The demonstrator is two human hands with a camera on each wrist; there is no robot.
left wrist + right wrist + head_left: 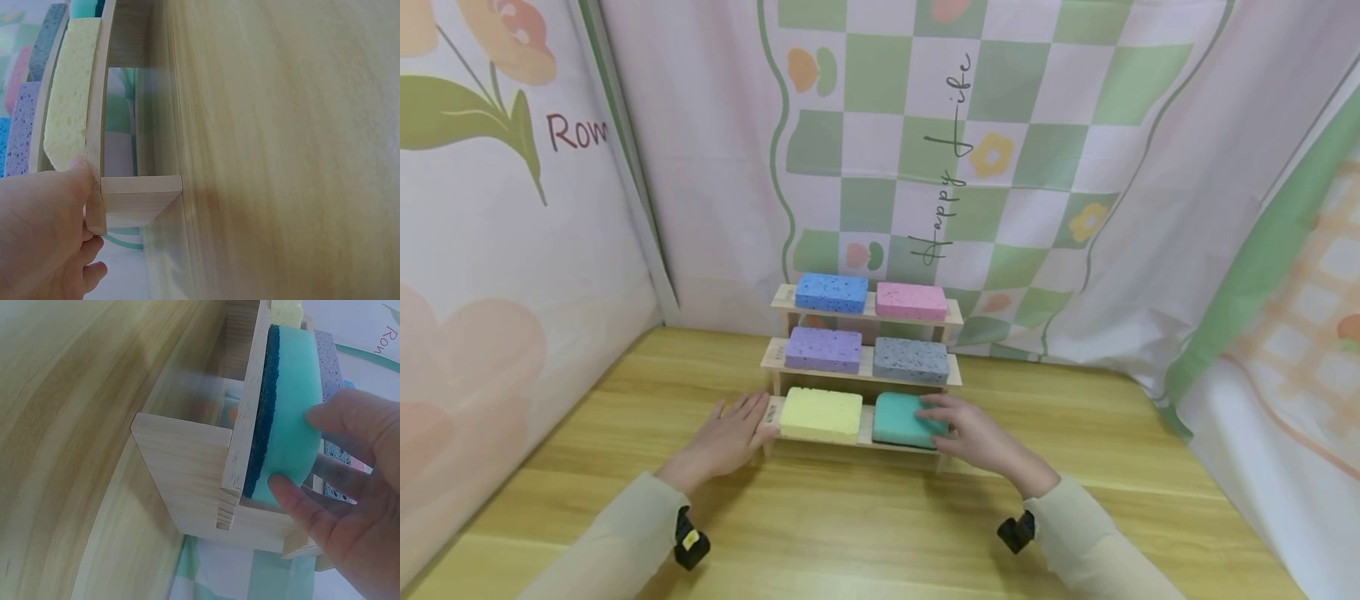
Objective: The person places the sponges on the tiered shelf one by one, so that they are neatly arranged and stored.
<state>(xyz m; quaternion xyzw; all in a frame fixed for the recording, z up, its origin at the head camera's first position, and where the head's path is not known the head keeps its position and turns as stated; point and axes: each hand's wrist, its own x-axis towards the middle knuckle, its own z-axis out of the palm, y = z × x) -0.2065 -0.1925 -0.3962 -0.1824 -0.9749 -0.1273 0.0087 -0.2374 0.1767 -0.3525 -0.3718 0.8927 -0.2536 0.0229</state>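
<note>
A small three-tier wooden rack (865,438) stands on the table with sponges on its tiers. My left hand (727,435) grips the left end of the lowest tier, thumb on top beside the yellow sponge (822,414) and fingers underneath, as the left wrist view shows. At the other end, my right hand (977,433) touches the teal sponge (895,417) with relaxed fingers on its top and right end. That sponge lies flat, dark scouring side down (262,412). The right hand's fingers partly cover it in the head view.
On the middle tier lie a purple sponge (823,348) and a grey sponge (911,359). The top tier bears a blue sponge (831,292) and a pink sponge (911,300). Behind the wooden table (865,525) hangs a checked curtain (940,142).
</note>
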